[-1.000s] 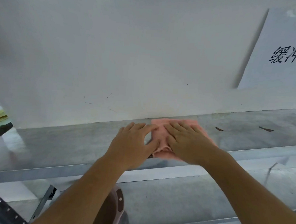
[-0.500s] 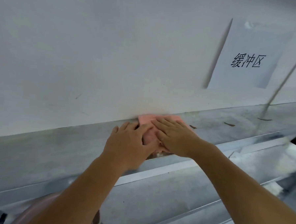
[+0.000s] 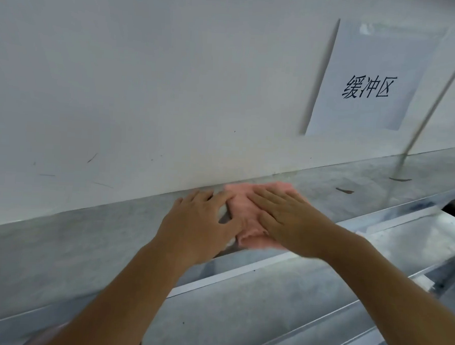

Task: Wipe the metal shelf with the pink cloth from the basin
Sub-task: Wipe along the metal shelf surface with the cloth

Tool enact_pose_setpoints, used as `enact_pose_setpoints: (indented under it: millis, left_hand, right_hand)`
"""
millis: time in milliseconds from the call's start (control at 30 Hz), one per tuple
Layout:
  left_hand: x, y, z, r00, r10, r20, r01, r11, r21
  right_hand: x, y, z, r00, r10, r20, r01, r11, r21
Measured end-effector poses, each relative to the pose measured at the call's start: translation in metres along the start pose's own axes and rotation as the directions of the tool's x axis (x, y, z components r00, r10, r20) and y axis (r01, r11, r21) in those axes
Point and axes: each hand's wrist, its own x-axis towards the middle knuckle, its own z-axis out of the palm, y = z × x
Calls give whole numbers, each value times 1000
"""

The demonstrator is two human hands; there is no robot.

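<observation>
A pink cloth (image 3: 248, 213) lies flat on the top board of the grey metal shelf (image 3: 86, 231), close to the white wall. My left hand (image 3: 202, 221) presses palm down on the cloth's left edge, partly on the bare metal. My right hand (image 3: 287, 217) lies flat on the cloth's right half, fingers spread toward the wall. Both hands hide most of the cloth. The basin's pink rim (image 3: 44, 334) barely shows at the bottom left, behind my left forearm.
A white paper sign (image 3: 368, 84) with black characters hangs on the wall at the upper right. A thin rod (image 3: 436, 88) slants down onto the shelf at the right. Small dark scraps (image 3: 345, 190) lie on the shelf. Lower shelf boards (image 3: 267, 306) sit below.
Both hands and the cloth have slid rightward along the shelf, toward the paper sign. The view has turned right, and the basin has almost dropped out of sight.
</observation>
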Motion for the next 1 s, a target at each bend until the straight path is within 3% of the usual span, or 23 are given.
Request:
enact_pose_setpoints:
  millis: [67, 100, 200, 300, 367, 467, 500, 633, 700, 767, 833, 867, 900, 1000]
  left_hand:
    - [1, 4, 2, 1000, 7, -7, -7, 1000, 5]
    - [2, 6, 3, 1000, 8, -18, -8, 1000, 7]
    - [8, 17, 7, 999, -15, -50, 15, 1000, 0]
    - [13, 29, 11, 996, -40, -75, 39, 999, -7]
    - [17, 34, 14, 996, -51, -71, 50, 999, -16]
    - [20, 37, 16, 996, -58, -73, 55, 997, -49]
    - [21, 38, 17, 995, -56, -79, 52, 997, -49]
    - [28, 44, 20, 994, -64, -92, 63, 998, -18]
    - [32, 47, 20, 994, -71, -85, 69, 997, -19]
    - [35, 50, 22, 995, -62, -79, 60, 998, -27]
    - [38, 53, 24, 997, -48, -67, 45, 998, -50]
    - [39, 56, 25, 997, -42, -67, 38, 998, -57]
    - [41, 58, 27, 997, -38, -72, 34, 998, -57]
    - [44, 67, 31, 995, -42, -87, 39, 998, -40]
  right_hand:
    - [-24, 2, 16, 975, -60, -213, 46, 997, -67]
    - [-28, 7, 18, 976, -64, -206, 51, 997, -64]
    - [0, 27, 4, 996, -33, 85, 32, 999, 10]
    - [25, 41, -5, 972, 33, 233, -46, 998, 47]
    - [9, 46, 7, 989, -28, 142, 23, 999, 33]
    - [-28, 48, 34, 964, -112, -240, 80, 987, -140]
    - [-31, 53, 38, 958, -114, -264, 80, 987, -137]
    - [4, 67, 17, 990, -73, 120, 75, 997, -5]
    - [7, 70, 13, 981, -40, 189, 37, 999, 17]
    - [-12, 70, 25, 997, -81, 18, 81, 997, 14]
    - [-36, 68, 42, 963, -91, -252, 85, 996, -35]
    - [-43, 69, 45, 948, -76, -308, 69, 997, -33]
    - [-43, 72, 43, 953, -93, -289, 85, 996, -38]
    - [-16, 78, 27, 996, -93, -13, 94, 993, 69]
